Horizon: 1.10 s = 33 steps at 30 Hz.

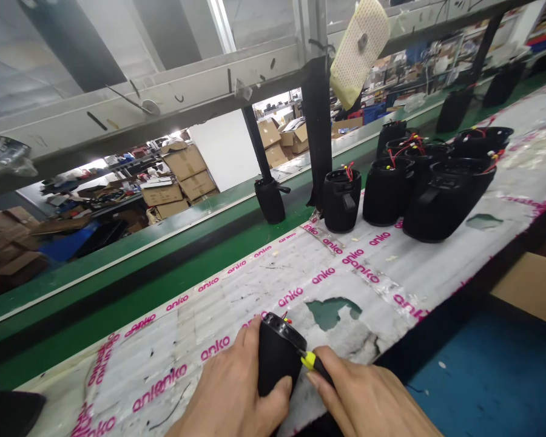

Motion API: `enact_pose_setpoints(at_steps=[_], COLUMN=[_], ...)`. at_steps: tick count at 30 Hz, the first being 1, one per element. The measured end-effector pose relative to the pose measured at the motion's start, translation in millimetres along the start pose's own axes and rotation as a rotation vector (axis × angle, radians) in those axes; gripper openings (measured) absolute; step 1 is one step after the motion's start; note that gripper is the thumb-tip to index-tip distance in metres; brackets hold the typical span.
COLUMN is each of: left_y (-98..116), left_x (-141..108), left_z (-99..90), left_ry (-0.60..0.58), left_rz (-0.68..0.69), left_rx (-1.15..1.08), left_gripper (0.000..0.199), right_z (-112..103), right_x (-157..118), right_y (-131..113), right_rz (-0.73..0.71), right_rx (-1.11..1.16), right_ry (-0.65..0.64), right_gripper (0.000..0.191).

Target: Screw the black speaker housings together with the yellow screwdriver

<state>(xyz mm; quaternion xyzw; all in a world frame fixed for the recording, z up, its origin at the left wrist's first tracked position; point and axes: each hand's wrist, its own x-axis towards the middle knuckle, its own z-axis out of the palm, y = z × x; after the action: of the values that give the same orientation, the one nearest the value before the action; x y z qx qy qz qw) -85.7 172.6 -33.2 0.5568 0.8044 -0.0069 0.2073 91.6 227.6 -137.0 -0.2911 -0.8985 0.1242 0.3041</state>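
Observation:
My left hand [241,376] is wrapped round a black fabric-covered speaker housing [278,358], its thumb across the near side. The housing is tilted, with its glossy black rim toward the upper right, and a bit of red and yellow wiring shows at the rim. In my right hand [359,388] is a small tool with a black and yellow handle [310,360]. The tool's tip meets the rim's right edge; its exact kind cannot be made out. Both hands are low in the view, above the bench covering.
White sheeting printed "anko" [236,297] covers the bench, with a torn hole [332,312]. Several black housings [386,191] with red wires stand at the right. Another dark housing [11,409] lies lower left. Behind runs a green conveyor [177,249] carrying a black housing [270,201].

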Motion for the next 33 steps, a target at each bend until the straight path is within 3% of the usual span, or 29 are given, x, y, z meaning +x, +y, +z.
enact_pose_setpoints(at_steps=[7, 18, 20, 22, 25, 28, 30, 33], left_y=[-1.6, 0.7, -0.5, -2.8, -5.3, -3.3, -0.9, -1.2], left_x=[2.7, 0.8, 0.9, 0.8, -1.4, -5.6, -8.0, -9.7], left_z=[-2.7, 2.0, 3.5, 3.4, 1.1, -1.2, -2.2, -3.7], left_ry=[-0.031, -0.011, 0.016, 0.040, 0.046, 0.063, 0.081, 0.066], left_rz=[-0.017, 0.002, -0.004, -0.013, -0.016, 0.006, 0.001, -0.025], left_rx=[-0.031, 0.076, 0.095, 0.098, 0.056, -0.006, -0.024, -0.110], left_gripper=[0.078, 0.081, 0.079, 0.078, 0.076, 0.076, 0.079, 0.085], right_z=[-4.1, -8.1, -3.8, 2.0, 4.0, -8.6, -18.5, -22.3], right_x=[9.5, 17.5, 13.2, 7.0, 0.3, 2.9, 7.6, 9.8], right_y=[0.7, -6.2, -4.9, -3.8, -3.9, -3.9, -2.7, -0.3], right_rz=[-0.036, 0.038, 0.065, 0.067, 0.087, 0.277, 0.385, 0.432], right_rx=[-0.102, -0.198, -0.125, 0.011, 0.315, 0.588, 0.667, 0.620], right_ry=[-0.003, -0.112, -0.118, -0.043, 0.195, 0.378, 0.370, 0.288], right_gripper=[0.029, 0.003, 0.005, 0.012, 0.025, 0.027, 0.027, 0.030])
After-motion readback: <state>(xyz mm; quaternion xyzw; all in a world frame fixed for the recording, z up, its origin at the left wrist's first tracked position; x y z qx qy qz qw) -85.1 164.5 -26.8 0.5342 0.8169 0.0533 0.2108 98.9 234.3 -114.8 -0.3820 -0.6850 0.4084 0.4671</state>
